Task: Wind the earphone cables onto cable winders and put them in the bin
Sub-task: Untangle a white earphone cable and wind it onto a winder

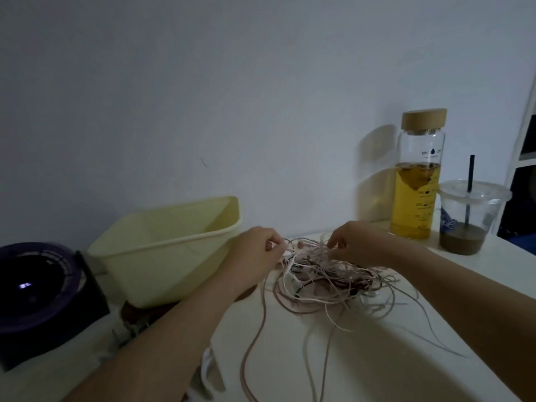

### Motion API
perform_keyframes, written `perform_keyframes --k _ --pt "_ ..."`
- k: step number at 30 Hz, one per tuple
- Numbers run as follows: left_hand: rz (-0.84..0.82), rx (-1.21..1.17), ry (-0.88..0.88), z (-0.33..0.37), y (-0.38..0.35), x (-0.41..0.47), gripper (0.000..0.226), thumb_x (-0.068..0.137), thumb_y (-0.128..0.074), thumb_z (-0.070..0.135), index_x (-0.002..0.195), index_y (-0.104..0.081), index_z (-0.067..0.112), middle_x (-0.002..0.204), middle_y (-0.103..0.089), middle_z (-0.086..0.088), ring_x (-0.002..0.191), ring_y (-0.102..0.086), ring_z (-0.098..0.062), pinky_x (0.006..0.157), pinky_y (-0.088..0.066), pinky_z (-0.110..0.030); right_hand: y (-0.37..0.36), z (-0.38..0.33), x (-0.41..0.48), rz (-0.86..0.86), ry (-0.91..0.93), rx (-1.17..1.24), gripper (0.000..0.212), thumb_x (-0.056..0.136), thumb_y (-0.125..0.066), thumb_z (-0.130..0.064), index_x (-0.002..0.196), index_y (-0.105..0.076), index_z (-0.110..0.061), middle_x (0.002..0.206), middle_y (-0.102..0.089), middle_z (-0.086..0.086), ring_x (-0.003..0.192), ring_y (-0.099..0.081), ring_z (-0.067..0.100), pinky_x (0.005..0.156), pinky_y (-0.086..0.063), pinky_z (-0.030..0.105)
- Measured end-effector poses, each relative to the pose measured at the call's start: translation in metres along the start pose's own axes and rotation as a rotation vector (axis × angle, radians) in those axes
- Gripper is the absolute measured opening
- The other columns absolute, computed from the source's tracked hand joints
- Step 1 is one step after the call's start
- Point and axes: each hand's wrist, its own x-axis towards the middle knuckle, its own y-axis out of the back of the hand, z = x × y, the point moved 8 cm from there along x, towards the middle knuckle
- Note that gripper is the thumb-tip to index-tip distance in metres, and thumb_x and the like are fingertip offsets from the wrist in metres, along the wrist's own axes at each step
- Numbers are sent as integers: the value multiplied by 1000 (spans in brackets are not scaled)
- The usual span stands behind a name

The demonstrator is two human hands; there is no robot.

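Observation:
A tangled heap of pink, white and dark earphone cables (pixel 327 282) lies on the white table (pixel 377 358), with loose strands trailing toward the front edge. My left hand (pixel 255 250) grips some pale cables at the heap's left side, fingers curled round them. At the top of the heap my right hand (pixel 356 245) pinches a few strands. The pale yellow bin (pixel 162 250) stands tilted just left of my left hand; what is inside it cannot be seen. Small dark and white pieces (pixel 206 369) lie under my left forearm, too blurred to identify.
A tall glass bottle (pixel 417 181) with yellow liquid and a wooden lid stands at the back right beside a plastic cup (pixel 467 221) with a black straw. A dark round device (pixel 37 288) sits at the far left. A shelf edge (pixel 522 140) rises at the right.

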Motion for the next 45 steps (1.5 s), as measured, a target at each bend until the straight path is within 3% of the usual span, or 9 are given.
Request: perform_keyframes --k 7,13,19,21,30,34,36,40,45 --pt "125 -424 -21 20 69 6 15 94 -59 19 80 -64 21 76 -65 6 77 -68 -13 82 -55 -32 67 -48 -5 207 58 -26 40 86 -64 -41 123 -59 -26 129 -48 4 95 -53 14 93 -47 32" --pt "142 -557 -18 29 106 5 14 95 -58 17 84 -66 18 76 -64 8 88 -70 -22 87 -57 -33 95 -118 -12 225 240 134 34 89 -64 -29 123 -60 -24 116 -54 -5 96 -49 5 83 -38 18" --pt "153 -639 -3 25 131 0 12 96 -56 18 89 -65 17 90 -65 -4 86 -69 -20 87 -57 -33 83 -142 1 26 273 523 10 91 -61 -22 95 -65 -14 83 -70 0 80 -68 16 79 -53 30" --pt "160 -650 5 22 136 -1 12 97 -55 18 90 -64 15 89 -65 -3 84 -68 -16 85 -58 -31 81 -137 7 7 237 574 23 95 -55 -25 91 -68 -7 70 -67 3 69 -66 18 74 -54 32" --pt "86 -353 -47 8 141 2 7 87 -69 28 93 -65 28 75 -46 5 70 -54 -10 80 -55 -28 113 -114 8 120 249 784 31 97 -50 -26 85 -70 -7 67 -55 2 65 -50 15 64 -45 25" --pt "143 -56 -65 5 150 9 9 93 -59 20 93 -66 25 75 -53 10 64 -48 -1 58 -38 -6 133 -102 8 258 235 788 32 98 -47 -24 84 -71 -10 66 -60 -2 56 -50 5 60 -43 22" --pt "206 -57 -45 0 159 12 12 95 -56 19 93 -68 23 86 -62 13 74 -53 3 61 -39 -5 145 -92 8 376 204 782 31 98 -46 -18 81 -71 -9 63 -61 -6 50 -49 0 60 -43 22" --pt "295 -387 54 -16 173 17 15 96 -55 17 89 -68 20 81 -63 8 71 -57 -3 73 -49 -18 162 -70 8 455 165 839 34 99 -44 -19 79 -69 -9 64 -59 0 53 -47 9 56 -40 23" --pt "453 -896 135 -26 191 24 19 99 -49 9 87 -64 14 77 -58 -1 74 -61 -11 68 -55 -20 160 -52 12 410 101 757 44 100 -40 -34 82 -71 -9 63 -57 3 55 -41 14 56 -32 25"
